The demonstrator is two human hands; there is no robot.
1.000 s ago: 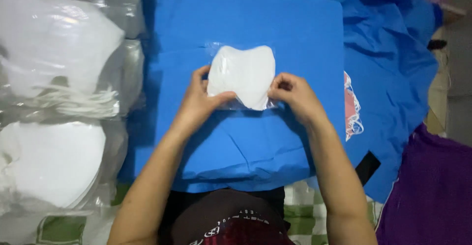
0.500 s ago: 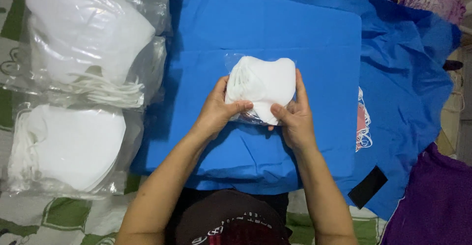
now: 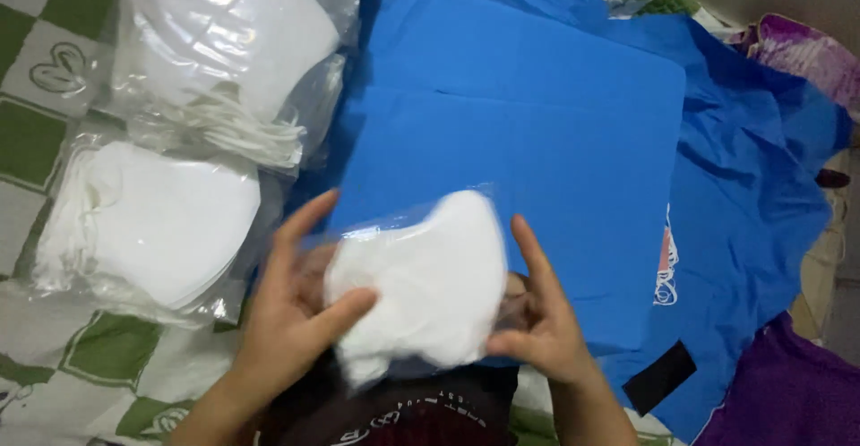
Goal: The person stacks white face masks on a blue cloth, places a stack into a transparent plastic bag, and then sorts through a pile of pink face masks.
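Note:
A small clear plastic bag with folded white face masks (image 3: 421,280) is lifted off the folded blue cloth (image 3: 537,132), close to the camera. My left hand (image 3: 291,316) grips its left side, thumb across the front. Its right side rests in my right hand (image 3: 537,321), fingers spread behind and beside it. Both hands hold the same packet, which looks blurred.
Two large clear bags of white masks lie at the left, one at the top (image 3: 224,52) and one below it (image 3: 152,222), on a green-and-white checked sheet (image 3: 27,141). A blue garment (image 3: 761,195) spreads to the right, with purple cloth (image 3: 788,392) at the lower right.
The mask packet has come off the blue cloth and moved down toward the camera, held in both hands. The view has shifted right and closer.

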